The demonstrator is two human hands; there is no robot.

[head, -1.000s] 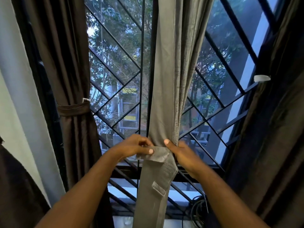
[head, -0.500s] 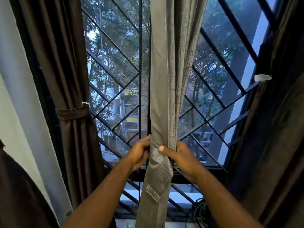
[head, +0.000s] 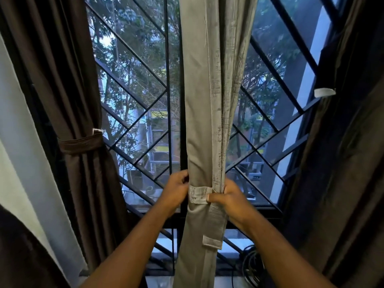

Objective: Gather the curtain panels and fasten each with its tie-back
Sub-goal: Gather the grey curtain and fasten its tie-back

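Observation:
A grey curtain panel [head: 204, 121] hangs gathered in the middle of the window. A grey tie-back strap [head: 199, 195] runs across its front at waist height, and its loose end [head: 212, 242] hangs down below. My left hand [head: 176, 191] grips the left edge of the bunched panel at the strap. My right hand [head: 228, 196] holds the right side, its thumb pressing the strap's end onto the fabric. A dark brown panel [head: 68, 90] at the left is cinched by a brown tie-back [head: 80, 143].
Black diagonal window bars [head: 133, 94] stand behind the curtains. A dark brown curtain [head: 349, 163] hangs loose at the right, with a white tab [head: 324, 92] near its edge. Coiled black cables [head: 252, 265] lie on the sill at lower right. A pale wall [head: 27, 163] is at left.
The strap's end went from being held out flat in front of the panel to being wrapped across it. Both hands closed in against the curtain's sides.

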